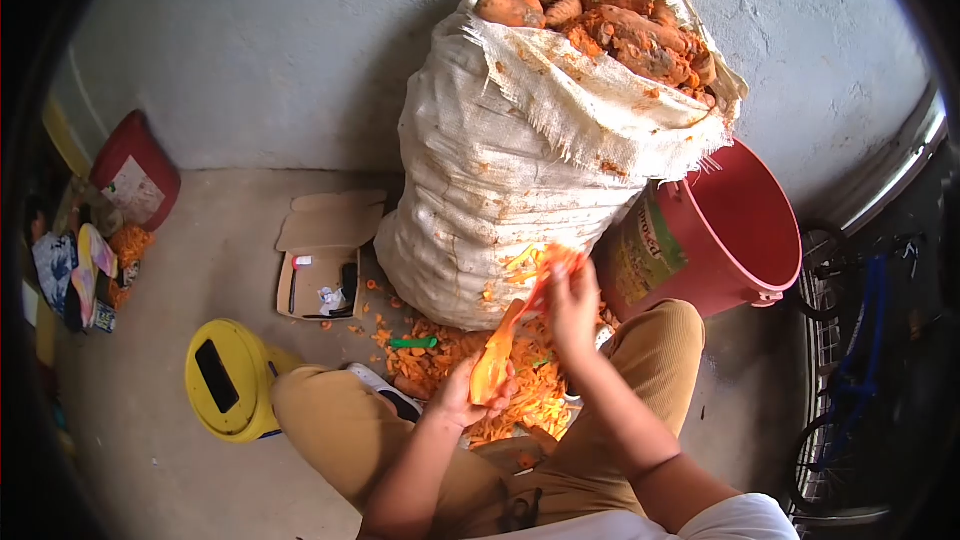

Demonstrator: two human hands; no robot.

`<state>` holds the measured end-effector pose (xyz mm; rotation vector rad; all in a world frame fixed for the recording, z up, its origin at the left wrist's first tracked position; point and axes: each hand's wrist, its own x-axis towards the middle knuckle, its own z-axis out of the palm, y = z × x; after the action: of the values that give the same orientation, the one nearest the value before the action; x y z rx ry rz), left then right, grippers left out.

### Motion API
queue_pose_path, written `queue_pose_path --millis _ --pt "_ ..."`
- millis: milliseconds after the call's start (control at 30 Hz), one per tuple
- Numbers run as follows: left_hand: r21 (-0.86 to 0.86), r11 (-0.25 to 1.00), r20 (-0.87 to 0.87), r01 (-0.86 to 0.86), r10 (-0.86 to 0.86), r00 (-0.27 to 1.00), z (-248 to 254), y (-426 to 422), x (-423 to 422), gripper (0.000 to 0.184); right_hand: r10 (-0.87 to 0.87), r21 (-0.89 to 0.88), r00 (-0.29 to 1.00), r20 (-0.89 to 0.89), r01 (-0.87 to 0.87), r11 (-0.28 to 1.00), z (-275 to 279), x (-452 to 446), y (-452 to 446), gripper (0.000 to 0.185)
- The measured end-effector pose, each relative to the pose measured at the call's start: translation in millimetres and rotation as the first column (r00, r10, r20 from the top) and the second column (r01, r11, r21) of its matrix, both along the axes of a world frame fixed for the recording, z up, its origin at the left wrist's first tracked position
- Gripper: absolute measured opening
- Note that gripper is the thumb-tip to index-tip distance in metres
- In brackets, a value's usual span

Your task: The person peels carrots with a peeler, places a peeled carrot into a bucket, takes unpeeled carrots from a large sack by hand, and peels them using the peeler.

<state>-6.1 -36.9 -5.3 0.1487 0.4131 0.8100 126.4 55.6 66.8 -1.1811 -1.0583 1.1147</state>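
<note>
My left hand (468,392) is closed round the lower end of a partly peeled orange root (492,365), which tilts up toward the right. My right hand (572,305) is raised at the root's upper end, its fingers closed round something blurred and reddish. Orange scraps are blurred beside those fingers. Beneath both hands, a heap of orange peelings (520,400) lies on the floor between my legs. Behind them stands a large white woven sack (480,170), its open top full of unpeeled roots (640,40).
Right of the sack, a red bucket (730,240) leans beside my knee. A yellow lidded container (225,405) with a phone on top stands left. An open cardboard box (318,300) and a green-handled tool (412,342) lie nearby. Dark racks (820,390) stand far right.
</note>
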Motion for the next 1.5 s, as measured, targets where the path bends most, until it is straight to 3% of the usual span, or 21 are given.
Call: queue_pose_path --millis 67,133,167,267,400,467,533,567,600,667,733,867,900,1000,1067,1133,1167,1267,1400,1433,1500 --pt "0.006 1.000 0.013 -0.006 0.006 1.000 -1 0 1 0.046 -0.097 0.340 0.936 0.338 -0.025 0.940 -30 -18 -15 0.020" --pt "0.012 1.000 0.047 0.018 -0.019 0.999 -2 -1 2 0.045 -0.068 0.172 0.874 0.481 -0.018 0.985 -22 -22 -26 0.020" --pt "0.041 0.998 0.114 0.040 -0.044 0.992 -4 -1 2 0.044 -0.064 0.173 0.916 0.395 -0.005 0.985 -25 -18 -17 0.021" --pt "-0.014 0.999 0.088 0.032 -0.031 0.996 0 3 4 0.044 -0.180 0.297 0.890 0.419 0.053 0.953 -34 -10 1 0.018" --pt "0.072 0.983 0.089 0.167 -0.173 0.981 11 -13 -3 0.046 -0.552 0.324 0.777 0.304 0.460 0.826 -56 62 78 0.018" --pt "0.045 0.994 0.107 0.097 -0.101 0.989 4 -9 -6 0.047 -0.523 0.226 0.804 0.283 0.475 0.851 -32 72 79 0.016" --pt "0.007 0.998 0.093 0.056 -0.057 0.994 -6 -3 -4 0.049 -0.381 0.237 0.906 0.183 0.335 0.912 -10 52 56 0.015" --pt "-0.014 0.999 0.088 0.050 -0.049 0.995 -6 -3 -1 0.052 -0.296 0.299 0.945 0.138 0.245 0.922 -35 49 55 0.021" --pt "-0.034 0.998 0.079 0.044 -0.041 0.996 -6 -1 2 0.055 -0.158 0.140 0.981 0.111 0.142 0.980 -26 34 34 0.022" --pt "-0.034 0.999 0.051 0.031 -0.029 0.998 -1 0 4 0.063 -0.027 0.099 0.986 0.163 0.011 0.995 -24 6 1 0.018" --pt "0.006 1.000 0.017 0.017 -0.017 1.000 11 1 6 0.071 -0.079 0.271 0.967 0.242 0.011 0.963 -34 -11 -16 0.022" --pt "0.075 0.997 -0.201 0.034 -0.019 0.979 10 2 15 0.076 -0.139 0.214 0.912 0.385 0.058 0.975 -44 2 -4 0.020" --pt "0.079 0.996 -0.236 0.042 -0.022 0.971 12 4 17 0.070 -0.120 0.110 0.912 0.392 0.083 0.990 -38 5 -3 0.020" --pt "0.105 0.991 -0.205 0.088 -0.065 0.977 12 5 20 0.063 -0.335 0.339 0.910 0.242 0.244 0.908 -38 17 20 0.016" --pt "0.143 0.980 -0.234 0.138 -0.102 0.967 20 -4 17 0.057 -0.457 0.152 0.885 0.091 0.441 0.885 -65 59 64 0.014" --pt "0.151 0.973 -0.225 0.172 -0.136 0.965 26 -9 14 0.056 -0.499 0.090 0.830 0.248 0.493 0.865 -46 89 78 0.016" --pt "0.141 0.982 -0.189 0.125 -0.097 0.977 27 -8 15 0.053 -0.517 0.174 0.804 0.294 0.486 0.856 -70 102 93 0.015" --pt "0.237 0.970 -0.475 0.057 0.064 0.878 30 -2 26 0.051 -0.241 0.228 0.947 0.213 0.191 0.955 -63 89 85 0.015" --pt "0.349 0.936 -0.701 0.049 0.226 0.677 33 6 28 0.038 0.238 -0.070 0.947 0.216 -0.228 0.971 -47 73 61 0.014" --pt "0.329 0.944 -0.692 0.004 0.238 0.682 36 8 27 0.026 0.257 -0.054 0.935 0.245 -0.252 0.966 -48 73 56 0.017" --pt "0.425 0.904 -0.659 -0.053 0.349 0.666 28 12 30 0.024 0.263 -0.024 0.907 0.329 -0.271 0.962 -50 73 49 0.019"
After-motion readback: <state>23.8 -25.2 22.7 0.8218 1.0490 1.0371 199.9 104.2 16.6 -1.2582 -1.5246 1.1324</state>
